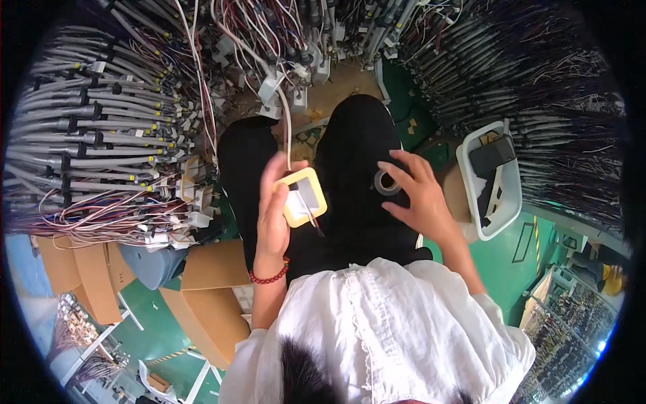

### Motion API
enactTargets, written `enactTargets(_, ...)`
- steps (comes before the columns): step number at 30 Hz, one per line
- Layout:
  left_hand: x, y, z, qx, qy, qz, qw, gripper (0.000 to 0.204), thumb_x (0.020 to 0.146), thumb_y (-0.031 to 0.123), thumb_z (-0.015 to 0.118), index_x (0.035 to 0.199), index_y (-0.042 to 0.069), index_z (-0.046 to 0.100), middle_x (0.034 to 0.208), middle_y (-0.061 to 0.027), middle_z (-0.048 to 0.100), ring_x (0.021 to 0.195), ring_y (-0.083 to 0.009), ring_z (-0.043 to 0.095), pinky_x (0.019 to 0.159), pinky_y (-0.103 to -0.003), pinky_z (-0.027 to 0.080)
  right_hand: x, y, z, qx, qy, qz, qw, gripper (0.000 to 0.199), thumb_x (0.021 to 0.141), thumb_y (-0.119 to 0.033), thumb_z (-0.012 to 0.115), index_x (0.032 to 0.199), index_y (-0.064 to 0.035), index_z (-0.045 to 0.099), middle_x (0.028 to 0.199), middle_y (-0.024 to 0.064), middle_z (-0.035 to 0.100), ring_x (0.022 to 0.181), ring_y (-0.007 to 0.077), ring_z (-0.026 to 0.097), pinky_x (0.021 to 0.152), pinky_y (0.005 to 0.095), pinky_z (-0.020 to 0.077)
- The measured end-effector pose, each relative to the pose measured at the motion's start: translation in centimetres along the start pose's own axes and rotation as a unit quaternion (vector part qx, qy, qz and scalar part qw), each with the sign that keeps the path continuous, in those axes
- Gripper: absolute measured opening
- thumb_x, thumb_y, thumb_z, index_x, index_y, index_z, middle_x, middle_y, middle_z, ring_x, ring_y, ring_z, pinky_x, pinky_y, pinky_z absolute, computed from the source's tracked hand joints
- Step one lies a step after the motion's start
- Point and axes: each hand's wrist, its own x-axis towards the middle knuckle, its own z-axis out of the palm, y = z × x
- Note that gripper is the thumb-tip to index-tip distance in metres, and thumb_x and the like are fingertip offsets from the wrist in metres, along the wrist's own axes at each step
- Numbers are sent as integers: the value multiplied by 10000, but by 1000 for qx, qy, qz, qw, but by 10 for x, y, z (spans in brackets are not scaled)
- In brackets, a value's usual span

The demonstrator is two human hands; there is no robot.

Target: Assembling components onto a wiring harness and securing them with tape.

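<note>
My left hand (272, 215) is closed round the side of a small square box with a yellow rim (319, 211), held above my lap. Its open face shows a white and grey inside with thin dark wires sticking out. A pale cable (288, 128) runs from the box's top up to the hanging bundles. On my right thigh lies a roll of grey tape (378, 182). My right hand (427, 202) is beside it with fingers spread, the fingertips reaching over or close to the roll; whether they touch it I cannot tell.
Grey cable bundles (101, 135) fill the left, and dark ones (525, 74) the right. White connectors (271, 86) hang ahead. A white bin (515, 195) holding a black phone (491, 155) stands at my right. Cardboard boxes (202, 323) and a blue-grey round stool (151, 262) are at lower left.
</note>
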Motion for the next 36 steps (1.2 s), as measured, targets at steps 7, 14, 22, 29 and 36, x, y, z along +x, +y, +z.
enactTargets(7, -4, 3, 23, 299, -95, 86, 946, 169, 849, 112, 651, 1011, 77, 622, 1232, -120, 504, 897, -213, 615, 784, -300, 483, 8, 2, 3, 220, -55, 58, 972, 598, 612, -98, 799, 1174, -56, 599, 1108, 135, 566, 1012, 280, 563, 857, 333, 461)
enactTargets(14, -10, 7, 28, 298, -69, 168, 937, 244, 831, 253, 695, 962, 63, 615, 1229, -141, 499, 828, -195, 563, 760, -302, 470, 20, -34, 1, 355, -114, 71, 925, 584, 596, -116, 800, 1141, -20, 613, 1078, 81, 543, 966, 164, 550, 822, 262, 437)
enactTargets(22, -11, 6, 17, 142, -104, 70, 982, 230, 925, 238, 580, 865, 17, 563, 1238, -128, 496, 892, -131, 520, 805, -280, 429, 27, -40, -2, 346, -171, -40, 922, 526, 592, -143, 797, 1056, -7, 592, 1006, 117, 555, 975, 255, 556, 868, 329, 441)
enactTargets(29, -6, 15, -4, -12, -216, 37, 976, 1214, 641, 260, 856, 1475, 182, -23, 1512, -159, 138, 947, -206, 584, 785, -313, 518, 29, -15, 11, 613, -217, 137, 748, 498, 675, -65, 772, 1123, -17, 561, 1089, 43, 503, 1058, 135, 516, 935, 278, 401)
enactTargets(36, 1, 34, 5, 11, -282, -7, 959, 1215, 721, -39, 677, 1436, 265, -257, 1540, -160, 78, 918, -151, 563, 713, -268, 500, 49, -25, 20, 609, -284, 61, 739, 479, 652, -19, 763, 1103, -12, 603, 1110, 47, 503, 1091, 167, 520, 986, 299, 394)
